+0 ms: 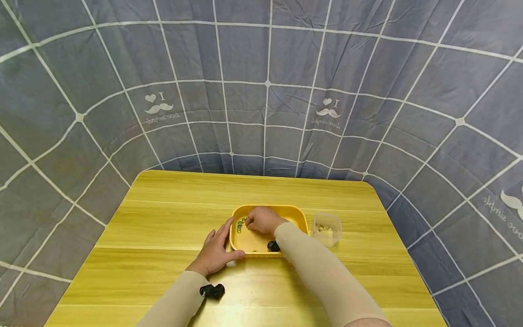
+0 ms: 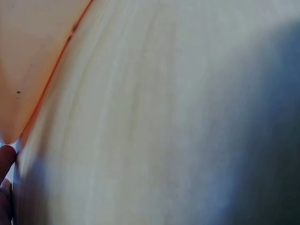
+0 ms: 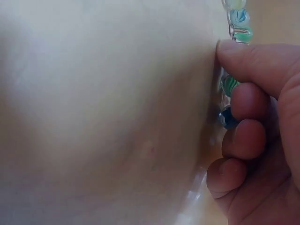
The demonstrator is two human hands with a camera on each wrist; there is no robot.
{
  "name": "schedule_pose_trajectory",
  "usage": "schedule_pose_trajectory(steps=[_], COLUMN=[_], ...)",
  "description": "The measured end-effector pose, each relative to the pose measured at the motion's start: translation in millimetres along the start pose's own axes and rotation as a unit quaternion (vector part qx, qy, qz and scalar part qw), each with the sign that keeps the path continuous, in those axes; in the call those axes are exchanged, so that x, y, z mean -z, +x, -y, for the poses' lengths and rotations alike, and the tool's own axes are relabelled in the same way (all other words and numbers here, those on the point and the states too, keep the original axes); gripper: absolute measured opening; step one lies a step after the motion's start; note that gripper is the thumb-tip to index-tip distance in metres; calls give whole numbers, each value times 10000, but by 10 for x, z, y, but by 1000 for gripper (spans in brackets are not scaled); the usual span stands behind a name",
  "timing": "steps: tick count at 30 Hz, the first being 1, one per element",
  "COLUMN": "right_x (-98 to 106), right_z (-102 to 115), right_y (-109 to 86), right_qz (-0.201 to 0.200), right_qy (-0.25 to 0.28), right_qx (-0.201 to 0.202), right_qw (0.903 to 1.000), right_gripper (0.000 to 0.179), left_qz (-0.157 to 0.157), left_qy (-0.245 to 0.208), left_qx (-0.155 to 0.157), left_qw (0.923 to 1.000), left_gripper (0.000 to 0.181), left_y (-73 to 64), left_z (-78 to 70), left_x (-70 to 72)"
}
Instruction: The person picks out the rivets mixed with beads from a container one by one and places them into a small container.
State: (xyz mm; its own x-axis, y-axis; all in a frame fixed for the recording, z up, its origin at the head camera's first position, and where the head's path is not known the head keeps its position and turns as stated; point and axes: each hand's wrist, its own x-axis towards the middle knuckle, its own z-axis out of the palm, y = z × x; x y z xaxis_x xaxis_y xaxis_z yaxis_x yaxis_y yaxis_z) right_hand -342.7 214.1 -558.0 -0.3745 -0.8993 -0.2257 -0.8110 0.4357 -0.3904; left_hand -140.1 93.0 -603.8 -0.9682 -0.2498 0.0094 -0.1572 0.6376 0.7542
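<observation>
A yellow tray [image 1: 294,210] stands on the table with several glass marbles [image 1: 239,227] by its left wall. Over its left part, my right hand [image 1: 264,220] has its fingers curled and pinches a green-streaked marble [image 3: 229,86] between thumb and forefinger; the contact is partly hidden. A dark blue marble [image 3: 228,117] shows beside the curled fingers, and more marbles [image 3: 239,17] line up past the thumb. My left hand [image 1: 215,250] steadies the tray's near left corner with spread, fairly straight fingers on the left side and the thumb at the front rim.
Just right of the tray stands a clear plastic box [image 1: 327,229] with small golden-brown pieces inside. A black wrist camera [image 1: 212,291] sits on the left sleeve. The wood-grain table [image 1: 184,195] ends at a grey checked curtain [image 1: 245,104].
</observation>
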Motion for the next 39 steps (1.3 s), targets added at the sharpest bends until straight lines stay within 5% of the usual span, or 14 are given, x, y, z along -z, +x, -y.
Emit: schedule_pose_trajectory(steps=[16,39], right_x=[13,24], right_z=[88,122], right_y=[-6,-88], right_qz=[35,-179], right_qy=[-614,-611], right_qx=[158,340], right_qw=[9980,9974], right_gripper=[17,19], left_qz=[-16,-34], left_qy=[-93,-6], left_qx=[-14,21], left_qw=[10000,10000], left_gripper=[112,112], left_y=[-13,-27], left_z=[0,-34], left_x=[-7,-29])
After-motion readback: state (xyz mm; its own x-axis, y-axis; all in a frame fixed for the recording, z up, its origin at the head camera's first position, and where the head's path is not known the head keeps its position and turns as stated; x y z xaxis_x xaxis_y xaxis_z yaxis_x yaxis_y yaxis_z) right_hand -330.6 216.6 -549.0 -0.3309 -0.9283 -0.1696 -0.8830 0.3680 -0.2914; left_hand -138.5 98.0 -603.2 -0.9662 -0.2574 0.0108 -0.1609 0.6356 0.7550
